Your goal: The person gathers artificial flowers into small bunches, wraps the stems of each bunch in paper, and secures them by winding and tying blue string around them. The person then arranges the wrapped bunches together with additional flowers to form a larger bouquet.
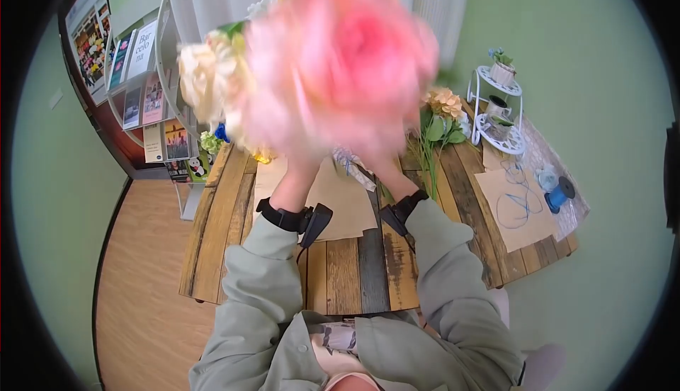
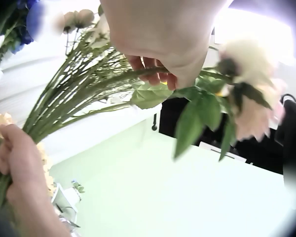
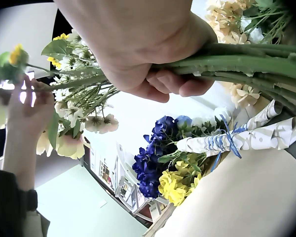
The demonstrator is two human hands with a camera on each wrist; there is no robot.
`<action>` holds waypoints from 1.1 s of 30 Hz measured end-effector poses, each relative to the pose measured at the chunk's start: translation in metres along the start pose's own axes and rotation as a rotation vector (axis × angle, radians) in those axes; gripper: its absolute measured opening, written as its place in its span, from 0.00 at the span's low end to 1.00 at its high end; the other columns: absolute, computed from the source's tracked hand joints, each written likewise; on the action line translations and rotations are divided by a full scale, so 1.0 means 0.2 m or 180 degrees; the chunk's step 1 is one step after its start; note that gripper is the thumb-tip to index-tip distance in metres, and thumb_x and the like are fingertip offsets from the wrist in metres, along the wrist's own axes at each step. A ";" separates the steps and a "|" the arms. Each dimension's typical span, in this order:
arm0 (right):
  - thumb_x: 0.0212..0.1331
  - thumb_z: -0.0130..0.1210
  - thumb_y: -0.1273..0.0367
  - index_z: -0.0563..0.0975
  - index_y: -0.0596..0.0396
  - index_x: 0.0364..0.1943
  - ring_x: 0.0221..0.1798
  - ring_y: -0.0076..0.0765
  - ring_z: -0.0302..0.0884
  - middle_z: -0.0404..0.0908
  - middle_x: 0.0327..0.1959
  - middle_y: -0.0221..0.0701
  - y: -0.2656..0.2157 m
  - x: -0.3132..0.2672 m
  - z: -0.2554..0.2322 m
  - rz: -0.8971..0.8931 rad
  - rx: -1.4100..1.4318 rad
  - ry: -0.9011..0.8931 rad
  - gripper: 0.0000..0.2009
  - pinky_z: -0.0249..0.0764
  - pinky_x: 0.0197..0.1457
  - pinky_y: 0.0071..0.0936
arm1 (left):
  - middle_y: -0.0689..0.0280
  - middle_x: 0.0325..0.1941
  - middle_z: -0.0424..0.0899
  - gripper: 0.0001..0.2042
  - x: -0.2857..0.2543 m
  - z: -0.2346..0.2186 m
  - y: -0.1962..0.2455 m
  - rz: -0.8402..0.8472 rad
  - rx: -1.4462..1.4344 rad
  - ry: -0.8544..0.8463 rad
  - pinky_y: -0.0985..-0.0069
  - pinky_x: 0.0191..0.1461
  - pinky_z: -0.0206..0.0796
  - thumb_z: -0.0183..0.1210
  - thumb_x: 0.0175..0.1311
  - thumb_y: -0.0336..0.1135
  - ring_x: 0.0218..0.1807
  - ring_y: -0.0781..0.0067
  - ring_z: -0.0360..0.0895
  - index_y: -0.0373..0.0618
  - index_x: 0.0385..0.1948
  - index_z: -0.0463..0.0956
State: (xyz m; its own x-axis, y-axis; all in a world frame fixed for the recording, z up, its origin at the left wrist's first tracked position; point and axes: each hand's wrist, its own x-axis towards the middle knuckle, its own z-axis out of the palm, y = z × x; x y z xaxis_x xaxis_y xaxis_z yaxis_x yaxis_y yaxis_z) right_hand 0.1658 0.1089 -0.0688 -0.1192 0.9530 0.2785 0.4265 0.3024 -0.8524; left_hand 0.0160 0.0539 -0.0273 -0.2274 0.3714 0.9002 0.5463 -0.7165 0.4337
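A large pink rose (image 1: 361, 51), blurred, fills the upper middle of the head view, with cream blooms (image 1: 209, 72) beside it. My right hand (image 3: 148, 54) grips a thick bundle of green stems (image 3: 246, 64) low down. Higher up, the left hand (image 2: 163, 39) pinches a stem just below a pale bloom (image 2: 246, 59) and its green leaves (image 2: 197, 118). Small white flowers (image 3: 81, 108) and yellow ones (image 3: 17, 54) fan out of the bunch. In the head view the blooms largely hide both hands' fingers.
On the wooden table (image 1: 340, 270) lies brown paper (image 1: 326, 207). A wrapped bouquet (image 3: 227, 143), tied with blue cord, has blue flowers (image 3: 160, 153) and yellow flowers (image 3: 175, 185). Peach flowers (image 1: 445, 102), a blue spool (image 1: 559, 194) and a white stand (image 1: 499, 118) are right; a magazine rack (image 1: 145, 83) is left.
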 end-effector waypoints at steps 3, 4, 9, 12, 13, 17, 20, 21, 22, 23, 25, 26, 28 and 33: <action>0.48 0.57 0.60 0.77 0.64 0.34 0.36 0.59 0.78 0.78 0.27 0.53 0.00 0.01 0.01 -0.0131 -0.0430 -0.0131 0.18 0.73 0.39 0.43 | 0.65 0.35 0.79 0.09 0.16 -0.07 0.38 -0.0936 -0.1496 0.0055 0.76 0.43 0.68 0.54 0.63 0.32 0.39 0.74 0.76 0.36 0.38 0.73; 0.48 0.59 0.61 0.76 0.65 0.30 0.25 0.47 0.75 0.77 0.22 0.45 0.03 0.03 0.04 -0.0020 -0.0279 -0.0147 0.17 0.71 0.29 0.38 | 0.65 0.35 0.79 0.09 0.16 -0.08 0.31 -0.0946 -0.1491 0.0071 0.76 0.43 0.68 0.54 0.63 0.32 0.39 0.74 0.76 0.36 0.38 0.73; 0.48 0.62 0.63 0.74 0.63 0.22 0.11 0.27 0.66 0.71 0.14 0.32 0.01 0.03 0.02 0.0509 0.0662 -0.0535 0.14 0.60 0.12 0.27 | 0.59 0.36 0.77 0.12 0.25 -0.08 0.37 -0.0823 -0.2907 0.0848 0.77 0.37 0.64 0.40 0.71 0.39 0.30 0.72 0.72 0.41 0.44 0.66; 0.47 0.62 0.64 0.74 0.61 0.24 0.10 0.23 0.61 0.69 0.13 0.28 0.01 0.04 0.00 0.0604 0.1135 -0.0673 0.13 0.58 0.12 0.24 | 0.59 0.39 0.76 0.11 0.25 -0.09 0.37 -0.1056 -0.2993 0.0900 0.72 0.41 0.66 0.41 0.71 0.38 0.34 0.69 0.73 0.40 0.44 0.65; 0.47 0.62 0.64 0.74 0.61 0.24 0.10 0.23 0.61 0.69 0.13 0.28 0.02 0.04 0.00 0.0609 0.1131 -0.0658 0.13 0.58 0.12 0.24 | 0.59 0.39 0.76 0.11 0.25 -0.09 0.36 -0.1061 -0.3006 0.0893 0.72 0.41 0.66 0.41 0.71 0.38 0.34 0.69 0.73 0.40 0.44 0.65; 0.47 0.61 0.64 0.75 0.65 0.29 0.12 0.27 0.67 0.73 0.15 0.33 0.01 0.01 0.00 0.0375 0.0813 -0.0397 0.15 0.62 0.15 0.27 | 0.61 0.35 0.74 0.11 0.29 -0.11 0.33 -0.1120 -0.2728 0.0232 0.74 0.39 0.64 0.41 0.70 0.37 0.32 0.69 0.71 0.40 0.43 0.65; 0.47 0.62 0.64 0.76 0.66 0.32 0.13 0.28 0.68 0.74 0.16 0.34 0.07 0.02 0.03 0.0196 0.0464 -0.0241 0.16 0.63 0.16 0.27 | 0.62 0.26 0.71 0.14 0.35 -0.13 0.27 -0.1318 -0.2809 -0.0372 0.80 0.23 0.54 0.45 0.67 0.46 0.17 0.75 0.64 0.42 0.33 0.66; 0.47 0.63 0.64 0.76 0.66 0.32 0.11 0.25 0.65 0.72 0.14 0.31 0.06 0.03 0.03 0.0064 0.0366 -0.0186 0.16 0.59 0.14 0.26 | 0.62 0.26 0.71 0.14 0.36 -0.15 0.24 -0.1338 -0.2811 -0.0388 0.80 0.23 0.54 0.45 0.67 0.46 0.17 0.75 0.64 0.42 0.33 0.66; 0.47 0.63 0.64 0.76 0.66 0.32 0.11 0.25 0.65 0.72 0.14 0.31 0.06 0.03 0.02 0.0085 0.0370 -0.0182 0.16 0.59 0.14 0.26 | 0.63 0.28 0.72 0.16 0.37 -0.18 0.21 -0.1252 -0.3020 -0.0850 0.80 0.25 0.56 0.43 0.67 0.48 0.19 0.75 0.65 0.41 0.35 0.66; 0.47 0.63 0.64 0.76 0.66 0.32 0.11 0.26 0.65 0.72 0.15 0.32 0.06 0.03 0.02 0.0239 0.0525 -0.0473 0.16 0.60 0.14 0.26 | 0.63 0.29 0.73 0.19 0.36 -0.18 0.18 -0.1158 -0.3222 -0.1311 0.81 0.26 0.58 0.42 0.68 0.50 0.20 0.75 0.66 0.41 0.36 0.67; 0.47 0.63 0.64 0.76 0.65 0.31 0.11 0.26 0.64 0.72 0.15 0.32 0.02 -0.01 -0.01 0.0406 0.0688 -0.0768 0.16 0.60 0.14 0.26 | 0.60 0.37 0.76 0.23 0.32 -0.15 0.22 -0.0897 -0.1974 -0.0717 0.82 0.32 0.65 0.38 0.69 0.53 0.32 0.70 0.76 0.38 0.43 0.68; 0.48 0.63 0.64 0.77 0.65 0.30 0.12 0.27 0.66 0.73 0.15 0.32 0.00 -0.03 -0.03 0.0341 0.0743 -0.0780 0.15 0.61 0.16 0.27 | 0.59 0.41 0.76 0.24 0.33 -0.16 0.34 -0.1210 -0.2690 -0.0724 0.82 0.35 0.67 0.37 0.69 0.53 0.40 0.65 0.77 0.39 0.48 0.67; 0.48 0.62 0.64 0.77 0.64 0.29 0.14 0.27 0.67 0.74 0.16 0.31 0.01 -0.04 -0.01 0.0245 0.0802 -0.0803 0.14 0.63 0.18 0.27 | 0.53 0.48 0.78 0.26 0.35 -0.17 0.31 -0.1449 -0.3910 -0.0502 0.74 0.37 0.67 0.39 0.70 0.54 0.43 0.61 0.77 0.34 0.48 0.70; 0.51 0.58 0.62 0.77 0.64 0.24 0.22 0.36 0.74 0.76 0.18 0.40 0.00 -0.04 -0.02 -0.0596 0.0269 0.0602 0.15 0.69 0.31 0.34 | 0.58 0.54 0.73 0.19 0.39 -0.13 0.30 -0.1568 -0.3288 0.0618 0.74 0.46 0.67 0.43 0.71 0.48 0.50 0.63 0.75 0.41 0.49 0.69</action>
State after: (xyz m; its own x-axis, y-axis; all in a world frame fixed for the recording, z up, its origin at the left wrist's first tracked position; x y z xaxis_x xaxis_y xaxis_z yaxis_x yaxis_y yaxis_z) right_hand 0.1709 0.1020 -0.0687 -0.0159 0.8627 0.5055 0.3356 0.4808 -0.8100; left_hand 0.0093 0.0249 0.0697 -0.4012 0.7114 0.5770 -0.5334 -0.6936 0.4842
